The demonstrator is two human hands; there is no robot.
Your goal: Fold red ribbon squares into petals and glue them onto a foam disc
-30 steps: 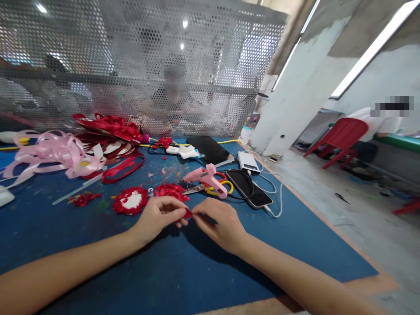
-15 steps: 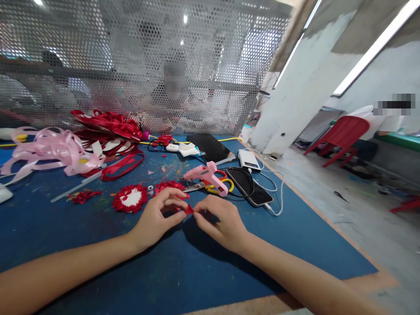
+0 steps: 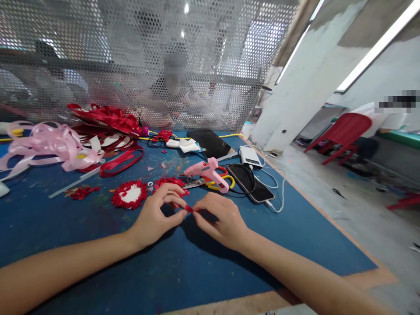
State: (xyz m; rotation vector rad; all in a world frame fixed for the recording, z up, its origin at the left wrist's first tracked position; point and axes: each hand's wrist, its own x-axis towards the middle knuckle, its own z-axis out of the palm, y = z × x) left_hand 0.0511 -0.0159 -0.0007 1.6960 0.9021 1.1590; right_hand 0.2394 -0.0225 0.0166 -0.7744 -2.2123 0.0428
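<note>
Between my two hands is a small piece of red ribbon (image 3: 189, 208), pinched from both sides above the blue tabletop. My left hand (image 3: 159, 213) grips its left end between thumb and fingers. The right end is pinched in the fingertips of my right hand (image 3: 220, 219). Just beyond my left fingers lies a mass of red ribbon pieces (image 3: 170, 183), partly hidden by the hand. To its left is a round white disc edged in red ribbon (image 3: 130, 195), with a googly eye (image 3: 150, 184) beside it. Past my right hand rest a pink glue gun (image 3: 206, 171) and scissors (image 3: 219, 181).
Pink ribbon (image 3: 49, 144) and a red ribbon pile (image 3: 108, 122) lie at the back left. A phone (image 3: 251, 183), a white power bank (image 3: 250, 156) and cables lie at the right. A perforated metal panel (image 3: 131, 57) stands behind; a person sits beyond it.
The red ribbon piece looks narrower and more folded between my fingertips. Both hands stay in nearly the same place, and the view has shifted slightly.
</note>
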